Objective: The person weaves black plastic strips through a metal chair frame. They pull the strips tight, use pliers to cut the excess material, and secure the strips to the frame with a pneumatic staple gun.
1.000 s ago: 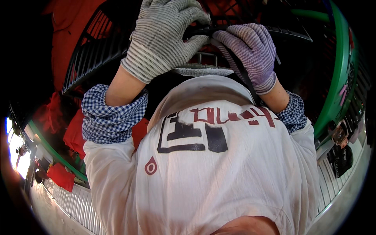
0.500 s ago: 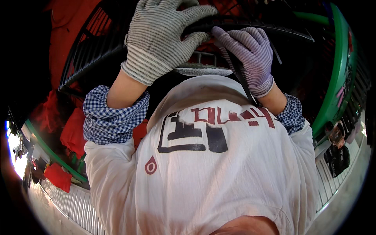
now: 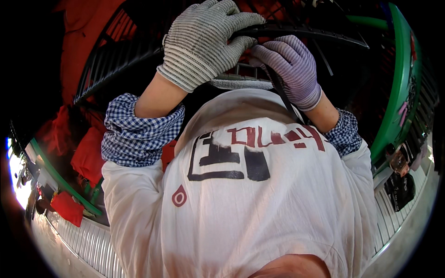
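Noted strip (image 3: 281,92) below frame (image 3: 306,32), pinched in right hand (image 3: 291,69). Judged light, bendy, apt to twist; best taken flat, close to frame. Farther out, saw left hand (image 3: 204,44) at frame's rim, thumb and forefinger spread about it, unclenched. Expect frame rigid.

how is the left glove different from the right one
The left glove is greyish white; the right glove is purplish. The left glove's thumb and index finger stand apart, while the right glove's fingers are bunched together. The left glove reaches higher in the picture than the right glove. Both gloves are striped.
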`<state>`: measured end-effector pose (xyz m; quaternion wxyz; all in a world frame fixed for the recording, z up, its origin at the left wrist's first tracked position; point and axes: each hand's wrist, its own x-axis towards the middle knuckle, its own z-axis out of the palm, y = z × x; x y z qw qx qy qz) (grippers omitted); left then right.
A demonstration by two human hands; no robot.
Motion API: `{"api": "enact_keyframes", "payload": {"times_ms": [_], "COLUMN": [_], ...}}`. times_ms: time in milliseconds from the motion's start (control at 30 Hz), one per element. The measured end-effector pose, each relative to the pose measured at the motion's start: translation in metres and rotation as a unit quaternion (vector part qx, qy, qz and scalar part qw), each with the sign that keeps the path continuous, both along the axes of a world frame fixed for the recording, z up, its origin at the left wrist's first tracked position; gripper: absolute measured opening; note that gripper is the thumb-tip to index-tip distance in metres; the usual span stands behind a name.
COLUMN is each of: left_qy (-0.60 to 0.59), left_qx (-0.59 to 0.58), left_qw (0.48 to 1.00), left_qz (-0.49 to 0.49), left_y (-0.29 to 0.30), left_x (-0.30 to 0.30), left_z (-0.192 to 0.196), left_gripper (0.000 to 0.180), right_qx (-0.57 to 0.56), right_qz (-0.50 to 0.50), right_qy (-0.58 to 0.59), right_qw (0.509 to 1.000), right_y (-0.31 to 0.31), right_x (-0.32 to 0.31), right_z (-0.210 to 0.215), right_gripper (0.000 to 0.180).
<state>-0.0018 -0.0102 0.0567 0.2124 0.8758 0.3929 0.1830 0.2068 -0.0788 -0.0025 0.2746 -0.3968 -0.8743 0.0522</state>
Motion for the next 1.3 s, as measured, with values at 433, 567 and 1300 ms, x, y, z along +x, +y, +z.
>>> {"api": "enact_keyframes", "payload": {"times_ms": [433,567,1300], "left_qy": [-0.003,-0.002,-0.019], "left_qx": [0.081,0.082,0.09], "left_qw": [0.997,0.997,0.996], "left_qz": [0.005,0.005,0.007], "left_y": [0.001,0.0,0.004], "left_x": [-0.001,0.001,-0.001], "left_z": [-0.029,-0.03,-0.031], "left_gripper": [0.033,0.033,0.033], "right_qx": [-0.072,-0.086,-0.363], "right_qz": [-0.059,-0.044,-0.114], "right_qy": [0.047,0.125,0.398], "right_qw": [0.995,0.987,0.835], "right_y": [0.018,0.029,0.026], "right_x": [-0.011,-0.018,-0.028], "right_z": [-0.04,-0.066,-0.093], "right_gripper": [0.027,0.022,0.015]}}
